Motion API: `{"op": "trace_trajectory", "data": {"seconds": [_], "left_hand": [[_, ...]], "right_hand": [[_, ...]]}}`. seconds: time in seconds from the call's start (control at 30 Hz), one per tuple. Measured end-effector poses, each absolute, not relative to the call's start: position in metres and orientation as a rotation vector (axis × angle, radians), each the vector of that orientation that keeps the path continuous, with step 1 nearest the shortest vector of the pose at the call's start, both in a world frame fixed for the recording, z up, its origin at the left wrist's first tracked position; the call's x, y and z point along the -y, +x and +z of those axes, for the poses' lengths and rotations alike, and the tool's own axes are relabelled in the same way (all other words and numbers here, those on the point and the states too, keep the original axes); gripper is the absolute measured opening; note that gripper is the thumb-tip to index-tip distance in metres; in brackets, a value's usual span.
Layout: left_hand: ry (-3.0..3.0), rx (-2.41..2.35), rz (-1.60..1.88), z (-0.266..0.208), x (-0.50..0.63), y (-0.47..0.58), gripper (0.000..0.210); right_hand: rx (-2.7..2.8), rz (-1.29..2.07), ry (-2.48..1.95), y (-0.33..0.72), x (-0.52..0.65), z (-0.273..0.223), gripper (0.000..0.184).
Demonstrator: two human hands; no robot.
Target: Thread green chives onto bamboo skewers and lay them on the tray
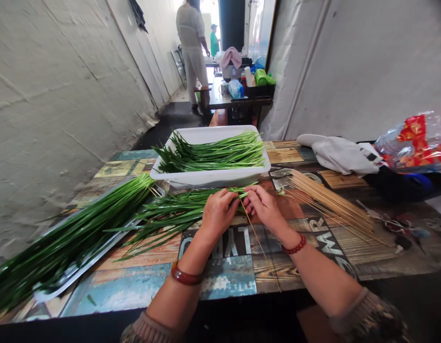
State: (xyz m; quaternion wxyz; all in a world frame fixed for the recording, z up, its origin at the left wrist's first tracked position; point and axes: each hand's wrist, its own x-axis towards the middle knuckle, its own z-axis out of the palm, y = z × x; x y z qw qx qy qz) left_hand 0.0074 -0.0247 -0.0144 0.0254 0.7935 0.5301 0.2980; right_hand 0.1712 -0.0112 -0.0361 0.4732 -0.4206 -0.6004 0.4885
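Observation:
Both my hands meet over a loose row of garlic chives (170,209) on the table. My left hand (218,212) is closed, with its thumb and fingers pinched at the upper part of a thin bamboo skewer (258,236). The skewer slants down toward the table's front edge. Just right of it, my right hand (261,205) pinches the pale stem ends of the chives. Fingers partly hide where skewer and stems meet. Behind my hands, more cut chives (220,151) lie in a white plastic tub (213,178).
Left, a large chive bunch (81,233) lies on a tray (59,288). Right, several bamboo skewers (327,202) lie beside a grey cap (345,155) and a red-printed plastic bag (413,143). A person (192,47) stands near a cluttered back table (224,99).

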Motion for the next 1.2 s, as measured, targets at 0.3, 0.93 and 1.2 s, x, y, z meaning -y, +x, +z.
{"op": "trace_trajectory", "data": {"seconds": [0.3,0.93,1.2], "left_hand": [[2.234,-1.421,1.035,-0.019,0.016,-0.007,0.020],[2.709,-1.378,0.533,-0.022,0.029,0.013,0.012],[2.252,-1.413,1.009,-0.024,0.017,-0.005,0.014]], "right_hand": [[1.471,1.220,-1.113,0.166,0.012,-0.040,0.028],[1.299,1.206,-1.245,0.169,0.111,-0.060,0.030],[1.081,1.231,-1.243,0.160,0.091,-0.050,0.046]]}}
